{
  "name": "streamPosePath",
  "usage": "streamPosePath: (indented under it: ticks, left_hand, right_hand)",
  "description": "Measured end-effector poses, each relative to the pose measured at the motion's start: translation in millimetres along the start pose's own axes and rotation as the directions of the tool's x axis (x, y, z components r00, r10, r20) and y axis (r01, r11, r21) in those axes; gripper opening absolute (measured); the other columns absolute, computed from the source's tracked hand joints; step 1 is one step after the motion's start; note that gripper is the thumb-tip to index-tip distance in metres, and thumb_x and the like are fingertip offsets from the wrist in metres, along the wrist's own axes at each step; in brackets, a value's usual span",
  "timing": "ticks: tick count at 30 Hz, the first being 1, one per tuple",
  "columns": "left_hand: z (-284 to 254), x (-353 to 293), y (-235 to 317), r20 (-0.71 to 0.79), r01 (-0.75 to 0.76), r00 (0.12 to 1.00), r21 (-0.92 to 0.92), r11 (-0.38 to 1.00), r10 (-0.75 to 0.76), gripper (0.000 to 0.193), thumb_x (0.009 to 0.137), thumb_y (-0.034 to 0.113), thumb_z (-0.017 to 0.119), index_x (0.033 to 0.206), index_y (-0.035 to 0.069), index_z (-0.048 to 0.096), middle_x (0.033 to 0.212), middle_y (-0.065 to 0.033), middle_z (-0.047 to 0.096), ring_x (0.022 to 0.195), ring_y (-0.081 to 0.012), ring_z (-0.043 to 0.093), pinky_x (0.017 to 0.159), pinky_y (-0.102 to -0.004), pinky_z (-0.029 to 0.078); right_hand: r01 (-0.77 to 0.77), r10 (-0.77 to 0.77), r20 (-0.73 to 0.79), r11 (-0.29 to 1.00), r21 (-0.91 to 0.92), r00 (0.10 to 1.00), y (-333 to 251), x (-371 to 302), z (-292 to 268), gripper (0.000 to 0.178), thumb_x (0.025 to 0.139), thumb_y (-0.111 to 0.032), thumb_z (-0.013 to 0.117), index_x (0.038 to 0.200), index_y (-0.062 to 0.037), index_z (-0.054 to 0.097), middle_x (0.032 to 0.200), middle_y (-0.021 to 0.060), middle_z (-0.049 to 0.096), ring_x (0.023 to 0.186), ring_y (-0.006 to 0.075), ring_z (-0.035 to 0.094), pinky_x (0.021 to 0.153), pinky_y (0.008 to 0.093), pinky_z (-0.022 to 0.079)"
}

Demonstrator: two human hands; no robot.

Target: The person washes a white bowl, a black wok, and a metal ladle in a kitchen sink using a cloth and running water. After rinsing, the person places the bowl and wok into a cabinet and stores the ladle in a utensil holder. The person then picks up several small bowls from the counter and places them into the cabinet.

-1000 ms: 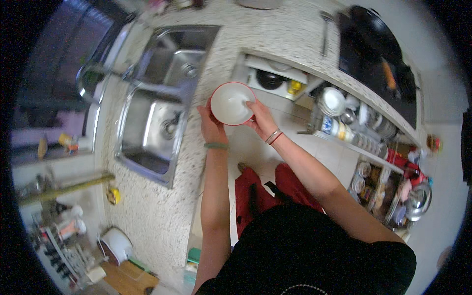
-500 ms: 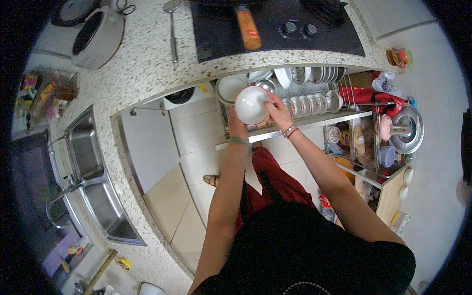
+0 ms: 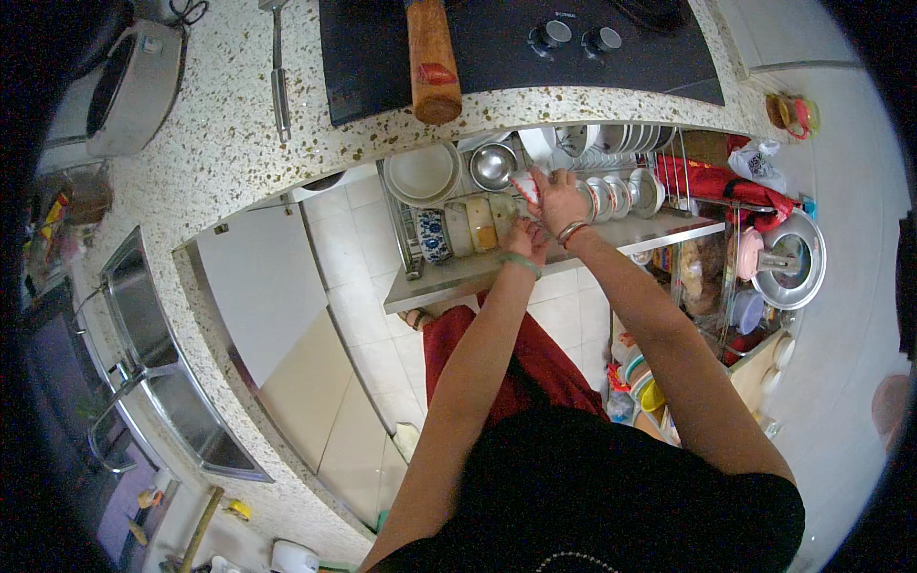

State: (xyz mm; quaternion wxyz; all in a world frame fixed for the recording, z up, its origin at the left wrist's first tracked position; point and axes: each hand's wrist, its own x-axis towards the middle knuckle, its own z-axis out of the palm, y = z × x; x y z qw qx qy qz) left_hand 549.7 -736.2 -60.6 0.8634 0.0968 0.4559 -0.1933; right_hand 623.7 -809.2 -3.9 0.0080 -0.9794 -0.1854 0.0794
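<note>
A white bowl with a red rim (image 3: 524, 185) stands tipped on edge in the pull-out dish rack, at the left end of a row of upright bowls (image 3: 616, 197). My right hand (image 3: 563, 201) is closed over its upper edge, with the fingers curled down. Just below, my left hand (image 3: 524, 239) is closed at the bowl's lower side, its fingertips partly hidden. Left of my hands, a blue-patterned bowl (image 3: 433, 237) and pale containers stand in the front row. Behind them sit a wide white bowl (image 3: 423, 174) and a steel bowl (image 3: 494, 166).
The drawer's metal front edge (image 3: 458, 284) runs below my hands. Above is the speckled counter (image 3: 229, 124) with a black stove (image 3: 516, 72) and a wooden pan handle (image 3: 433, 67) jutting over its edge. A white cabinet door (image 3: 258, 286) hangs at left; a wire shelf stands at right.
The red-rimmed bowl has gone from being held face-up above the rack to standing tipped among the others. Both hands moved down and right with it, and my view shifted closer.
</note>
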Motion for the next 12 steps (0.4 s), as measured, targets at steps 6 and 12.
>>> streamPosePath:
  ticks: [6,12]
  left_hand:
    - [1.6,11.5,0.8,0.03,0.018,0.999,-0.191,0.981,-0.013,0.043,0.094,0.044,0.029,0.101,0.012,0.055,0.088,-0.0007,0.058,0.076,-0.0145,0.053,0.063,-0.0294,0.048]
    - [-0.8,1.7,13.3,-0.169,-0.006,0.985,-0.217,0.976,-0.032,0.05,0.088,0.051,0.042,0.115,0.009,0.05,0.105,-0.0045,0.058,0.094,-0.018,0.056,0.082,-0.0327,0.049]
  right_hand:
    - [0.009,0.005,0.119,0.994,-0.113,0.993,-22.2,5.9,15.2,0.067,0.068,-0.03,0.068,0.129,-0.0199,0.041,0.105,0.0128,0.044,0.103,0.0309,0.044,0.078,0.0419,0.048]
    - [-0.053,0.081,0.2,0.989,-0.141,0.977,-35.4,18.1,30.9,0.071,0.067,-0.033,0.069,0.13,-0.0178,0.039,0.108,0.012,0.041,0.107,0.029,0.042,0.081,0.0493,0.047]
